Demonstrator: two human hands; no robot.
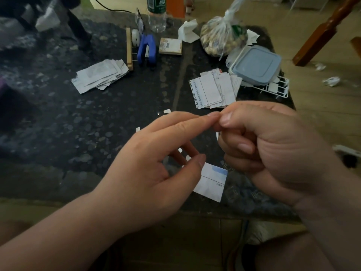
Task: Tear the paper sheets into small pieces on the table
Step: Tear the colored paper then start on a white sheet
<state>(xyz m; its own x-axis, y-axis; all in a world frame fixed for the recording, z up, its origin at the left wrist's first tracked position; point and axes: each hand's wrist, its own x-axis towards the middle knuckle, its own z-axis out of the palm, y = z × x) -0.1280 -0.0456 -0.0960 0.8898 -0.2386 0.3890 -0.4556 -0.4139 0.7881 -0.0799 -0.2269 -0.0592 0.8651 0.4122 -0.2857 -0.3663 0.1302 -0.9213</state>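
Evidently the tearing is only partly done. A few tiny white paper scraps (167, 111) lie scattered on the dark speckled stone tabletop (88, 133) around the hands, and much larger paper is left.

A fanned pile of white printed paper pieces (99, 75) sits at the far left, just beside a blue stapler (146, 49). Its long axis runs from near-left to far-right. A second stack of white printed sheets with red marks (214, 89) lies far right, touching a white wire rack (277, 90). Its long axis points roughly away from the person, leaning slightly left. A small white rectangular piece with a blue corner (212, 180) rests near the tabletop's front edge, partly under the hands, its long side also running near to far.

The left hand (156, 163) is spread loosely, thumb well apart, its index tip touching the right hand (263, 149). The right hand's fingers are curled and its thumb presses against its forefinger. No paper shows in that pinch, though a scrap could be hidden there.

By my judgement, both stacks and the near piece still need tearing.
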